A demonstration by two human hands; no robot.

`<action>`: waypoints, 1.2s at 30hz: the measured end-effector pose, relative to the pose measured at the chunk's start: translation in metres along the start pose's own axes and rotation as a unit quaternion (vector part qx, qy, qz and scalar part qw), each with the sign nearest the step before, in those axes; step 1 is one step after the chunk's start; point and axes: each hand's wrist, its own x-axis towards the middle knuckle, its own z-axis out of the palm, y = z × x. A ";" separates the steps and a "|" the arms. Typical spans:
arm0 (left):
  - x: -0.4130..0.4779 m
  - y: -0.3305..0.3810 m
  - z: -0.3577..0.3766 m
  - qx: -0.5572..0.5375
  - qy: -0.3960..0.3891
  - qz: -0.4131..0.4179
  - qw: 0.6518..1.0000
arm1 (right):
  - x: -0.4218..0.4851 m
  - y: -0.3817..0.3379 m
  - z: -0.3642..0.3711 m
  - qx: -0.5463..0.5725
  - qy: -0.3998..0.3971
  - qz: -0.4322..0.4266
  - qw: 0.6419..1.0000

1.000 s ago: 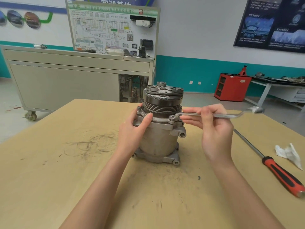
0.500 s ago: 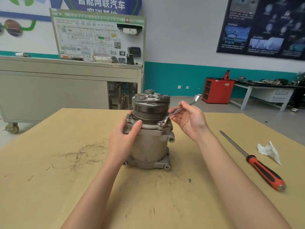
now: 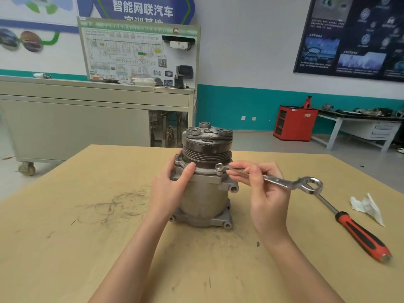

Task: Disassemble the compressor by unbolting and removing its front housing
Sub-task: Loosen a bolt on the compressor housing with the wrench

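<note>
Fingers [image 3: 251, 171] pinch the wrench [image 3: 282, 182] — left hand [image 3: 170, 191] grips compressor [image 3: 205, 182].

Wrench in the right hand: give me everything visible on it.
The wrench is a bright, plain metal double-ended ring spanner. One ring sits on a bolt at the front flange of the compressor; the other ring hangs free to the right, above the table. Its shank lies roughly level, pinched by the right hand. A size marking is stamped mid-shank, too blurred to read.
</note>
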 end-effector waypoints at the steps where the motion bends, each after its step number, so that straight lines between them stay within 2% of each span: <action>1: 0.000 0.001 0.000 -0.001 -0.001 0.001 1.000 | -0.003 0.003 0.001 0.019 0.010 0.003 1.000; 3: -0.001 0.002 0.000 -0.002 -0.005 -0.002 1.000 | -0.001 0.012 -0.001 0.084 0.044 0.045 0.994; 5: -0.001 0.002 -0.001 -0.002 -0.011 -0.005 1.000 | 0.014 0.022 -0.008 0.175 0.077 0.146 0.971; 9: -0.003 0.004 -0.001 0.000 -0.014 -0.002 1.000 | 0.053 0.037 -0.020 0.287 0.036 0.339 0.895; 12: -0.003 0.005 -0.002 0.004 -0.013 -0.002 1.000 | 0.066 0.042 -0.016 0.320 0.027 0.416 0.850; 14: -0.003 0.005 -0.001 0.005 -0.014 -0.001 1.000 | 0.069 0.040 -0.013 0.344 0.069 0.398 0.848; 15: -0.003 0.005 -0.001 0.004 -0.013 -0.001 1.000 | 0.068 0.037 -0.013 0.340 0.087 0.372 0.859; 19: -0.001 0.002 -0.002 0.005 -0.013 0.005 1.000 | 0.047 0.019 -0.017 0.174 0.070 0.197 0.962; 21: -0.001 0.002 -0.001 0.006 -0.012 0.006 1.000 | 0.031 0.012 -0.016 0.095 0.048 0.113 0.988; 25: -0.001 0.001 -0.001 0.006 -0.014 0.000 1.000 | 0.012 0.004 -0.010 0.026 0.032 0.049 0.998; 32: 0.000 0.001 0.000 0.002 -0.007 -0.012 1.000 | 0.003 0.002 0.000 0.010 0.018 0.034 0.999; 36: -0.001 0.002 0.000 0.002 -0.002 -0.010 1.000 | -0.006 0.008 0.003 0.057 0.055 0.052 0.996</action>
